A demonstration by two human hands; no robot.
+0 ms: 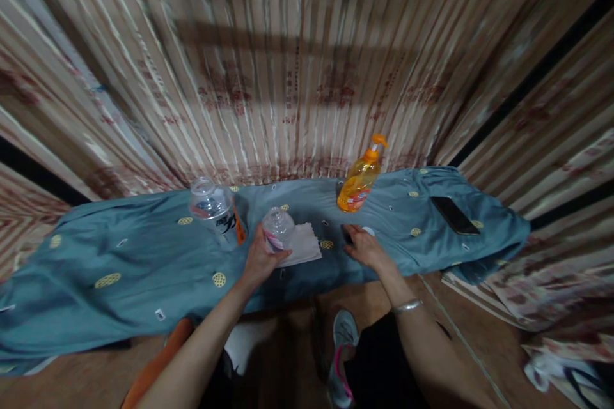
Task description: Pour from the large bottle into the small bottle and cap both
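Observation:
My left hand (263, 257) is wrapped around a small clear plastic bottle (279, 227), which stands upright with its open-looking neck up and some pink on its side. Beside and partly under it lies a pale folded cloth (307, 245). My right hand (363, 246) rests low on the blue-green cover, fingers curled together near a small dark patch; what they hold, if anything, is unclear. A white round disc (368, 231) peeks out just behind that hand. Farther back stands an orange pump bottle (359, 184) of yellow-orange liquid.
To the left of the small bottle stands a large clear plastic container (218, 214) with an orange and black label. A black phone (455, 215) lies at the right on the cloth-covered table (144, 255). A striped curtain (297, 77) hangs right behind the table.

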